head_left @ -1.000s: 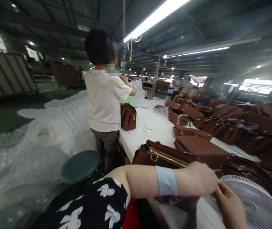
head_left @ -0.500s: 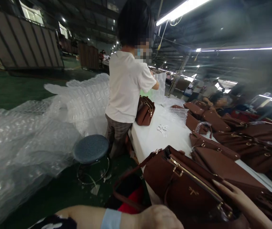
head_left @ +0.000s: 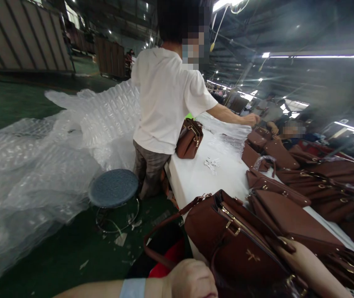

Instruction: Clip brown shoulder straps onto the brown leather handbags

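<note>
A brown handbag with a gold zip and a small gold bow emblem sits on the near end of the white table. My left hand is closed in a fist at its near left side. One of the bag's handles loops out to the left and runs behind this fist; what the fingers grip is hidden. At the bag's right, my right hand lies against the far side beside the other handle, which crosses over it. Its fingertips are out of sight behind the handle.
A co-worker in a white shirt stands beside the white table, near another brown handbag. Many brown bags crowd the right. A blue stool and heaped clear air-cushion wrap are on the left.
My left fist has moved a little up and left. The right-hand handle now lies over my right hand, hiding its fingers. The co-worker's arm has stretched out to the right across the table.
</note>
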Available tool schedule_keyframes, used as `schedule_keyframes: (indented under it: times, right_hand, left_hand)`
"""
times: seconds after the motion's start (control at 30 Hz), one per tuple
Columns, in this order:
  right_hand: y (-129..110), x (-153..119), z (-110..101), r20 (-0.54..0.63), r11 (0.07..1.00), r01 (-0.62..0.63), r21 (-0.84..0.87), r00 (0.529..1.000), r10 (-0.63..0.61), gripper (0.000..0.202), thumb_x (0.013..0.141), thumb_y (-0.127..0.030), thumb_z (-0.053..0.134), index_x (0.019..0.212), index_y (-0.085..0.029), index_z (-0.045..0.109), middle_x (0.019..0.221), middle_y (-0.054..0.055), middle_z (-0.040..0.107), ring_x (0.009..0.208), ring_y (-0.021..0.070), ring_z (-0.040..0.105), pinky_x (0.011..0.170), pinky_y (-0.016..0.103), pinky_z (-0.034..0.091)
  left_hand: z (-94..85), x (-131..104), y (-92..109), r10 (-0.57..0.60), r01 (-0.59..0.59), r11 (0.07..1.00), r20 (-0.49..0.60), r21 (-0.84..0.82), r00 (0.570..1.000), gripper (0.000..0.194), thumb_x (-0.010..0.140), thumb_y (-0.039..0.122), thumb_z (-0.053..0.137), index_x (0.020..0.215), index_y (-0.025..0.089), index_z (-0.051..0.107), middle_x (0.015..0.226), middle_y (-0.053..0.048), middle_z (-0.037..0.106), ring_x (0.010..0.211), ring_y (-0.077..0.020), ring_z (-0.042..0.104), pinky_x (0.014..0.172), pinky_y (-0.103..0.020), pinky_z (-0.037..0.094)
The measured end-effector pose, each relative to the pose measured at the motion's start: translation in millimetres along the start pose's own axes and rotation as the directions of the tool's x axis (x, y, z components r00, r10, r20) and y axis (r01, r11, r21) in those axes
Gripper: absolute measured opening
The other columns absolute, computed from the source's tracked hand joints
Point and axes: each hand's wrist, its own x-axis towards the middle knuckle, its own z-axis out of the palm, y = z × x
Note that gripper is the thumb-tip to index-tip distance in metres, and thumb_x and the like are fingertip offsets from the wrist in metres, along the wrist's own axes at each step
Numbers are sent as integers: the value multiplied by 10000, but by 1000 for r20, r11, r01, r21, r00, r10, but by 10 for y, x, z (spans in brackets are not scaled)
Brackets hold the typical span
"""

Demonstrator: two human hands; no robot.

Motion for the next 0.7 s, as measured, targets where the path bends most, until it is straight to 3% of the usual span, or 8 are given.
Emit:
schedule_keyframes:
  times: [0.1,0.17,0.3,0.37,0.43,0.57,0.63,0.7]
  right_hand:
    - [-92,-206,39,-75,988,1,-153,997,-13,403,844,-545,430,701,-268,685,774,42,746,787,284,691,684,335,505]
    - [-192,-368,57,-113,976,-23,-219,994,-2,414,881,-539,390,733,-279,677,793,33,743,786,274,687,654,326,487]
    - [-329,-681,115,-206,960,-43,-276,978,-16,393,926,-495,353,829,-288,673,864,20,744,821,257,686,657,315,469]
    - [-308,-846,166,-265,956,-54,-289,964,-26,406,927,-496,344,834,-276,673,852,31,742,814,262,688,653,319,467]
    - [-221,-1016,227,-335,962,-53,-269,941,-42,430,917,-514,342,849,-262,683,856,48,743,815,269,690,657,325,472]
    - [40,-1302,342,-466,992,-58,-113,885,-1,473,872,-570,374,850,-236,709,862,82,743,810,279,685,662,328,477]
    - [107,-1450,382,-515,996,-93,13,853,86,455,842,-583,430,832,-228,713,798,82,730,762,268,669,647,322,467]
    - [68,-1648,400,-558,978,-116,172,807,194,422,816,-582,479,758,-227,697,680,57,688,654,234,623,595,308,441]
  left_hand:
    - [114,-19,47,3,0,999,46,-48,999,245,950,308,491,779,189,620,783,-2,677,720,-118,605,662,-232,441]
    - [289,-87,85,14,3,996,192,-90,981,302,936,344,517,702,181,616,679,8,646,627,-110,579,567,-220,414]
    - [509,-210,193,83,7,983,480,-183,874,326,918,326,544,645,176,639,556,33,602,508,-86,534,480,-179,379]
    - [453,-193,268,18,76,987,561,-145,828,271,895,349,569,716,184,687,633,13,667,577,-116,599,517,-189,418]
    - [328,-134,342,-145,218,975,633,-39,760,256,870,393,580,789,195,719,725,-22,717,669,-171,656,569,-227,462]
    - [128,-70,425,-339,400,914,682,74,648,233,857,370,563,846,209,732,801,-49,741,766,-222,693,652,-279,517]
    - [97,-77,454,-343,387,918,665,87,663,202,850,335,572,856,203,725,840,-54,742,800,-236,696,675,-302,534]
    - [95,-34,505,-230,274,961,613,23,756,182,857,281,566,912,184,710,910,-74,735,847,-252,689,710,-335,546]
